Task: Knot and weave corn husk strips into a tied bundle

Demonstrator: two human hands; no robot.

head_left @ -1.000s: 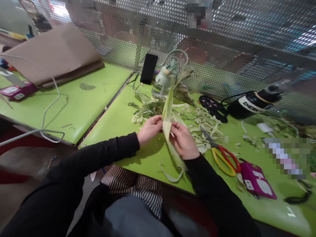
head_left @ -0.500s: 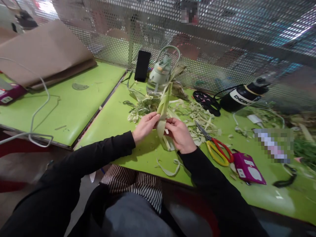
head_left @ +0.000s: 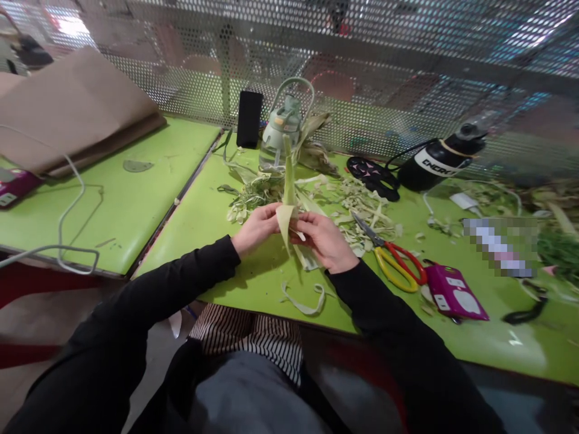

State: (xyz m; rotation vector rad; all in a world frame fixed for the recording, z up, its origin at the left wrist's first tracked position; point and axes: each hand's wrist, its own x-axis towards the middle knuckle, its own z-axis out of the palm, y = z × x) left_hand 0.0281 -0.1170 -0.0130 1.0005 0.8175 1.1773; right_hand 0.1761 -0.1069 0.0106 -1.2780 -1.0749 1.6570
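Observation:
A long pale green leaf strip [head_left: 287, 181] stands nearly upright over the green table [head_left: 235, 265]. My left hand [head_left: 256, 228] pinches its folded lower part from the left. My right hand [head_left: 323, 241] pinches the same fold from the right, fingers curled round it. The lower end of the leaf bends down under my right hand toward the table. A curled leaf offcut [head_left: 304, 299] lies near the table's front edge, just below my hands. Red and yellow scissors [head_left: 393, 262] lie to the right of my right hand.
A heap of leaf trimmings [head_left: 357, 211] lies behind my hands. At the back stand a pale green jug [head_left: 280, 129], a black phone [head_left: 249, 119] and a black bottle [head_left: 441, 164] against a perforated metal screen. A magenta case [head_left: 455, 295] lies right; brown paper [head_left: 72, 108] and a cable [head_left: 67, 211] lie left.
Both hands have folded the leaf's lower part upward and moved slightly left. The leaf now stands more upright, and less of it hangs below my right hand.

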